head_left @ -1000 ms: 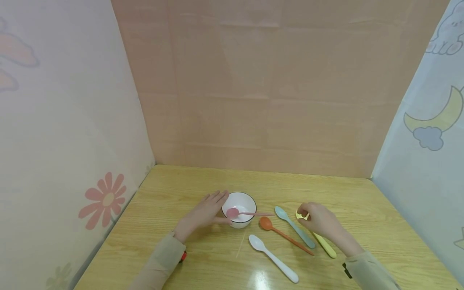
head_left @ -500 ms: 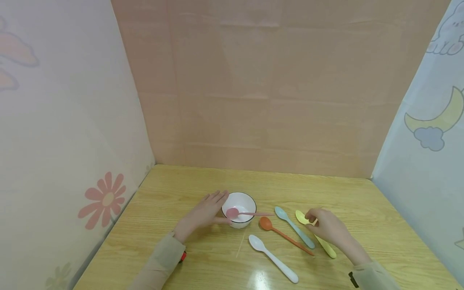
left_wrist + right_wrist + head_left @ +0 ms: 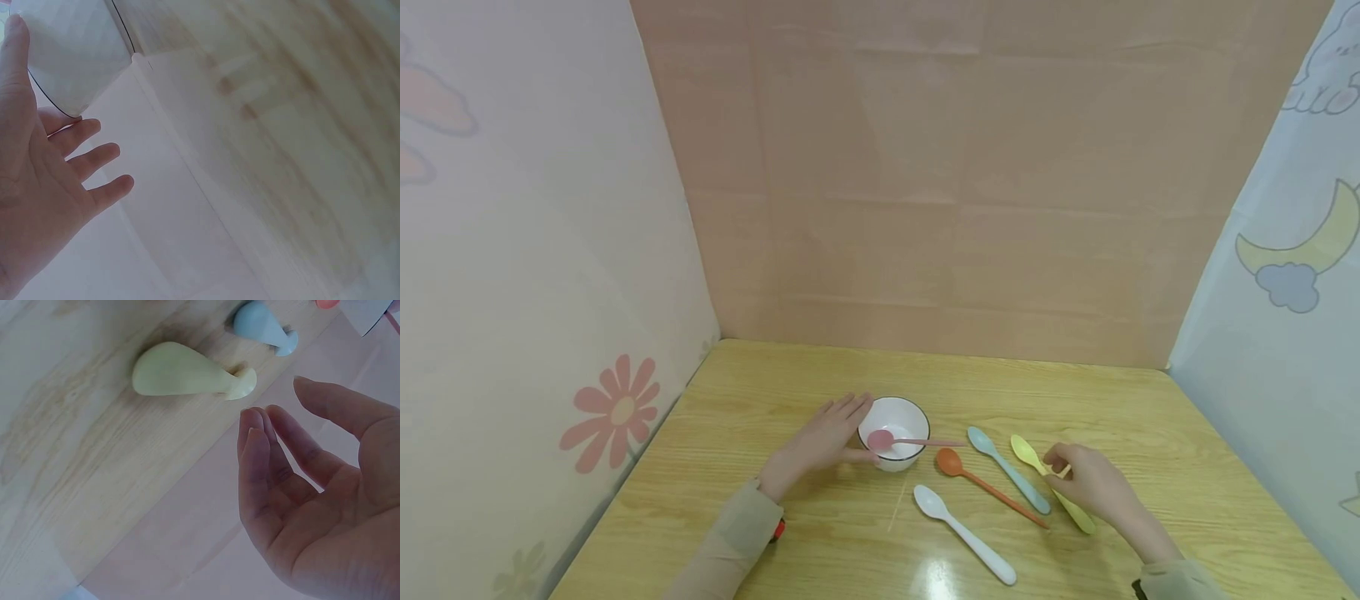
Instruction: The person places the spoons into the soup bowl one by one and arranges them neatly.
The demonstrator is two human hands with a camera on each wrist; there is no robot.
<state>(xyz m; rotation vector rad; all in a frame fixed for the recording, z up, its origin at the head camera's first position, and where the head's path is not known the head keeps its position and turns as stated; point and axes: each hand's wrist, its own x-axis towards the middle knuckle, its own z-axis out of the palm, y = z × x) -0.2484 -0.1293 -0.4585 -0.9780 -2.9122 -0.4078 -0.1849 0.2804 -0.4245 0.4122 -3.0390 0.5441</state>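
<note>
My left hand [image 3: 815,443] rests against the left side of a white bowl [image 3: 901,461] with a dark rim, its fingers fairly straight at the far side and its thumb at the near side. In the left wrist view, the bowl [image 3: 78,56] lies by the thumb and index finger; the other fingers stand apart from it. A pink spoon [image 3: 880,441] lies across the bowl, its handle past the right rim. Just above a yellow spoon [image 3: 1024,451], my right hand [image 3: 1093,483] hovers with loosely bent fingers and nothing in them. The right wrist view shows a gap between hand [image 3: 331,487] and yellow spoon [image 3: 181,372].
Between the bowl and the yellow spoon lie a light blue spoon [image 3: 1009,471] and an orange spoon [image 3: 950,462]. Nearer the front is a white spoon [image 3: 966,537]. Patterned sheets flank the wooden table [image 3: 760,375], and a plain peach sheet [image 3: 910,208] hangs behind it.
My right hand has drawn back rightward and slightly nearer from the yellow spoon's bowl end, uncovering it. The left hand and the spoons stay where they were.
</note>
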